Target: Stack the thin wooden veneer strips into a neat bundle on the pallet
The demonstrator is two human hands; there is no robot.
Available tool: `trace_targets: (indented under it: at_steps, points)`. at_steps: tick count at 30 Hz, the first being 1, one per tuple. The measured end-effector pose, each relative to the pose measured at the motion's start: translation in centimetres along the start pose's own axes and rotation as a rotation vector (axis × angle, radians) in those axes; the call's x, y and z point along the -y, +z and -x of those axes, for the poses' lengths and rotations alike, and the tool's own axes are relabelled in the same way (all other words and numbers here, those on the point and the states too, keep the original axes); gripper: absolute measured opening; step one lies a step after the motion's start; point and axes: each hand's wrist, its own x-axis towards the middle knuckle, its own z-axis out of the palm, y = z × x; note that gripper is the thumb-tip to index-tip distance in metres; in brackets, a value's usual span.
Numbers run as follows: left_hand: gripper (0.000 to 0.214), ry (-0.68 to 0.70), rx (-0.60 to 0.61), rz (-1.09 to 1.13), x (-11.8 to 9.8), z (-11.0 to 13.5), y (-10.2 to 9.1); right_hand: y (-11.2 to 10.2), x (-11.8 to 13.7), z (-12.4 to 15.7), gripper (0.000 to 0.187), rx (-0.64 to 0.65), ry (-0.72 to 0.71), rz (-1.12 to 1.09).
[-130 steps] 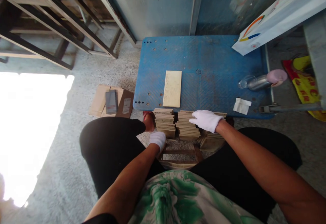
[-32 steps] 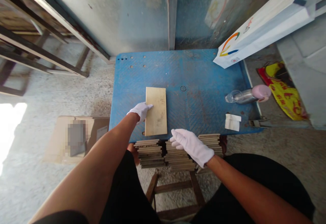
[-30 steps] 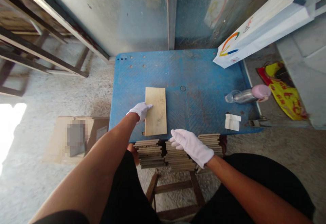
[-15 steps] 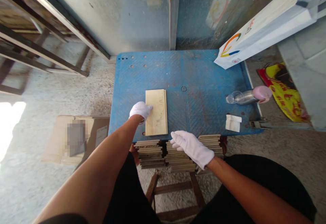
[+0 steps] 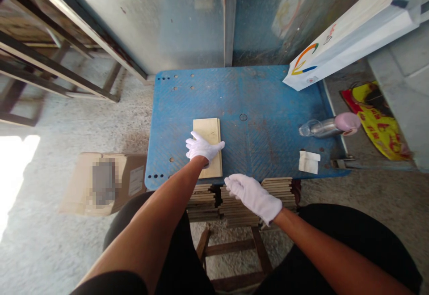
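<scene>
Blue platform [image 5: 268, 98] — concrete floor [image 5: 67, 241]

Blue platform [image 5: 268, 94] is carrying a beige tile [image 5: 210, 145] (near-left), bottle [image 5: 330, 126] and folded paper [image 5: 309, 162] lying right.

White-gloved hands [image 5: 203, 147] — beige tile [image 5: 210, 129], blue platform [image 5: 261, 94].

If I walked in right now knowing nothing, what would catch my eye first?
Most likely the two white-gloved hands: the left hand lies flat on a pale tile on the blue platform, and the right hand rests on the stacks of tiles at its near edge. To the right lie a pink-capped bottle and a white paper bag.
</scene>
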Motion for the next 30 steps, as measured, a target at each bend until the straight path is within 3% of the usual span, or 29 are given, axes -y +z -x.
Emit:
trace_targets:
  at_steps: [8, 19, 24, 30]
  points:
    - [0.125, -0.106, 0.011, -0.02, -1.5, -0.3, 1.1, 0.2, 0.2, 0.2, 0.041, -0.004, 0.028, 0.072]
    - [0.124, -0.068, 0.046, -0.048, -2.0, 0.1, 0.8, 0.3, 0.5, 0.7, 0.036, 0.028, 0.069, 0.173]
    - [0.13, 0.037, 0.047, -0.059, -1.0, 0.5, 0.4, -0.2, 0.6, 0.7, 0.037, 0.022, 0.057, 0.239]
    - [0.109, 0.324, 0.032, -0.055, 0.9, 1.9, -1.6, -1.1, 0.5, 1.0, 0.041, -0.026, 0.054, 0.342]
